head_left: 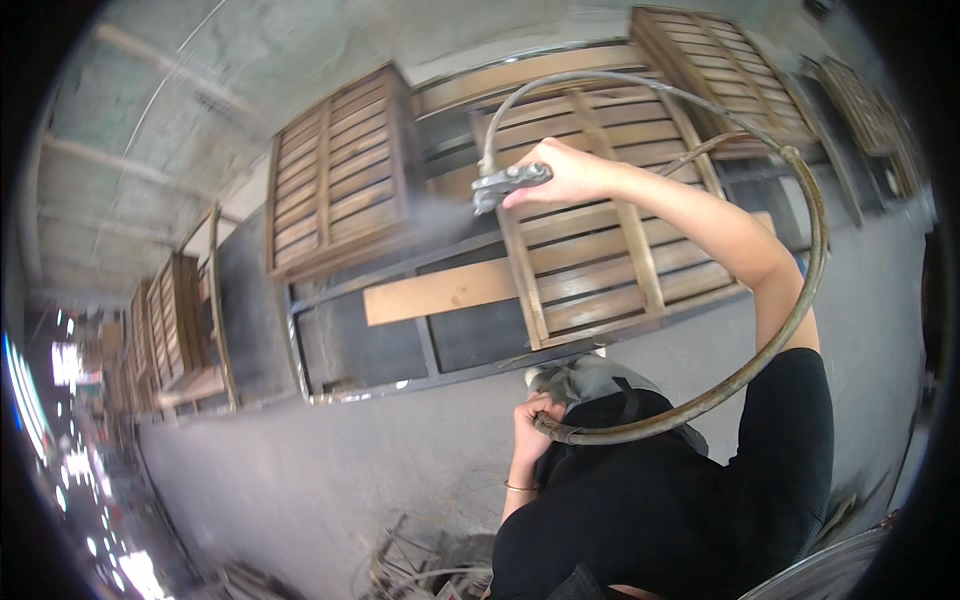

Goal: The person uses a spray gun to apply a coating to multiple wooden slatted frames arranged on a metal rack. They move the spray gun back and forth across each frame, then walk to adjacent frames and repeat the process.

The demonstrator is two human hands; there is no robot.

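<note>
Two bare hands share the handling of one hose-fed spray gun. The right hand (565, 175), at the end of an outstretched arm, is closed around the grey metal spray gun (512, 184), holding it above the work bench between two slatted wooden pieces. Its nozzle end faces left, where a pale mist (435, 222) hangs beside the slatted crate (335, 165). The long reach probably keeps the body back from that mist. The left hand (529, 420), low near the waist, is curled around the thick hose (822, 230). It likely holds up the slack: the hose arcs widely around the right arm, clear of the slatted panel (585, 225) lying below. That panel and the crate rest slats-up on the dark metal bench frame (428, 345), perhaps so their faces stay within reach. A bare tan board (440, 291) lies across the frame between them.
</note>
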